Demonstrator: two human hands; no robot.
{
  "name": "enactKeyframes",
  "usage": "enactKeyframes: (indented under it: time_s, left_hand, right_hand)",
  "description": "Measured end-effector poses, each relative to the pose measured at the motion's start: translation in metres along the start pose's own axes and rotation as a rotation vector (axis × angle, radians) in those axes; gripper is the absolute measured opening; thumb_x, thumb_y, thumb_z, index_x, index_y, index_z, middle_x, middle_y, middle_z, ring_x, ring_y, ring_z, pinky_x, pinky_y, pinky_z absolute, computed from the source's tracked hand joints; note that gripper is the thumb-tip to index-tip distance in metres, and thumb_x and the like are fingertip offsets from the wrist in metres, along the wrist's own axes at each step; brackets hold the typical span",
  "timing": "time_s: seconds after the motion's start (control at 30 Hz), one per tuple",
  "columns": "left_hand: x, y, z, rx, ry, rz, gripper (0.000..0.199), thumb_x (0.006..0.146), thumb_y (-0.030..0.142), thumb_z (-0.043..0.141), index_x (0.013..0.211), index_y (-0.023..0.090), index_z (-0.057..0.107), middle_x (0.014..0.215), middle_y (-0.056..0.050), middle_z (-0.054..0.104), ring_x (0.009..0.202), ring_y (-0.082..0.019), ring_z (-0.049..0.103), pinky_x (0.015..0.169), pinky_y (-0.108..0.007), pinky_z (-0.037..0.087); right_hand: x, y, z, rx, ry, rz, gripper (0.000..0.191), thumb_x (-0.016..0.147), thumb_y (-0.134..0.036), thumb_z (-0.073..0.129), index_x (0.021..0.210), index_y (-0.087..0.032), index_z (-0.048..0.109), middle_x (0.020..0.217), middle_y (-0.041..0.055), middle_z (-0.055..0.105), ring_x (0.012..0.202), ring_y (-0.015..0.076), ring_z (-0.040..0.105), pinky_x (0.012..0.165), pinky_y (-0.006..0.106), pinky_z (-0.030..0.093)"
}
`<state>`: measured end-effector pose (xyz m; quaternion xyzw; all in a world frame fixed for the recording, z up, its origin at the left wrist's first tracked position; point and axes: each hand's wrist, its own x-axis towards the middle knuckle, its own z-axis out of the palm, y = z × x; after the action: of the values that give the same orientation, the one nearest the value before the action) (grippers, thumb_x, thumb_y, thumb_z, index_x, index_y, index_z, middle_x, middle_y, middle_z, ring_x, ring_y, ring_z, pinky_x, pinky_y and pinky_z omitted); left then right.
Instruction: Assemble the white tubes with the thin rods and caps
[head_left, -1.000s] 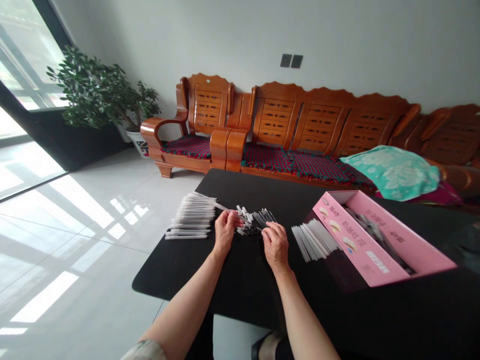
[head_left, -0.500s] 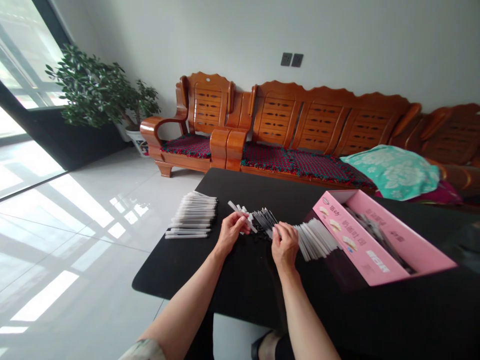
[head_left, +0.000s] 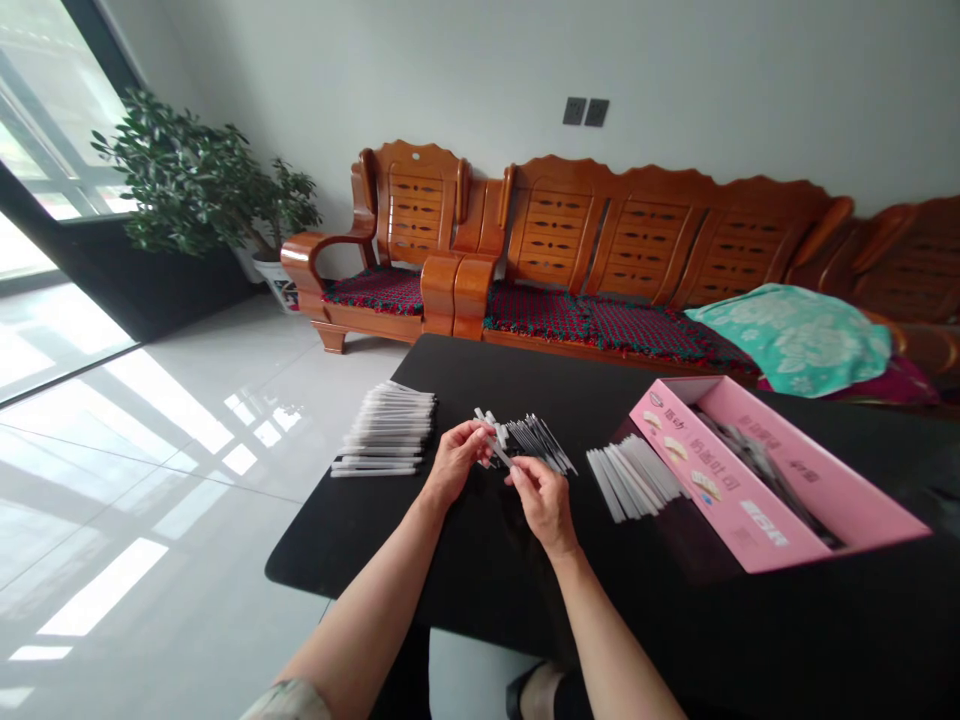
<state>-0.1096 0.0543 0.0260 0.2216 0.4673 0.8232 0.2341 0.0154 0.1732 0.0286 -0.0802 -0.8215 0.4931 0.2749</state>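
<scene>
Sitting at a long black table (head_left: 360,545) in a bright tiled room, the person worked with both forearms reaching out over its surface. A wooden sofa (head_left: 600,215) with red woven cushions ran along the far wall, and a potted plant (head_left: 202,190) stood in the far left corner. A pink cardboard box (head_left: 757,470) lay open at the table's right side, with dark contents inside that were too unclear to name.

Three groups of parts lay across the tabletop. A neat stack of white sticks (head_left: 386,430) sat on the left, a loose fan of white strips (head_left: 634,478) on the right, and a small bunch of thin dark rods (head_left: 538,444) between them, just beyond the hands.

The left hand (head_left: 454,462) and right hand (head_left: 541,505) met low over the table, close to the dark rods. The left fingers (head_left: 471,432) were closed narrowly on a short white stick (head_left: 493,437), holding it at a slant. The right fingertips (head_left: 514,477) formed a narrow pinch at its lower end, though whether they gripped it could not be told. Holding it so close to the work kept the slim piece steady.
</scene>
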Motion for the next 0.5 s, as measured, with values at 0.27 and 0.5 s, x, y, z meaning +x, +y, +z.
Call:
enactKeyframes:
  time_s: [0.27, 0.5]
  left_hand:
    - [-0.007, 0.003, 0.009, 0.047, -0.18, -0.093, 0.033, 0.08, 0.041, 0.071, 0.092, 0.01, 0.071, 0.066, -0.003, 0.061, 0.057, -0.01, 0.055, 0.052, -0.02, 0.042]
    - [-0.006, -0.003, 0.009, 0.062, -0.021, -0.05, 0.031, 0.077, 0.042, 0.073, 0.085, 0.011, 0.072, 0.062, -0.002, 0.062, 0.053, -0.01, 0.053, 0.054, -0.023, 0.044]
  right_hand:
    - [0.001, -0.005, -0.014, 0.649, -0.491, 0.431, 0.05, 0.09, -0.053, 0.047, 0.113, -0.011, 0.062, 0.072, 0.0081, 0.07, 0.033, 0.0055, 0.041, 0.033, 0.019, 0.016]
    - [0.003, -0.003, -0.008, 0.493, -0.33, 0.306, 0.036, 0.092, -0.047, 0.05, 0.09, -0.014, 0.064, 0.047, -0.0081, 0.036, 0.041, 0.0051, 0.024, 0.04, 0.02, 0.018]
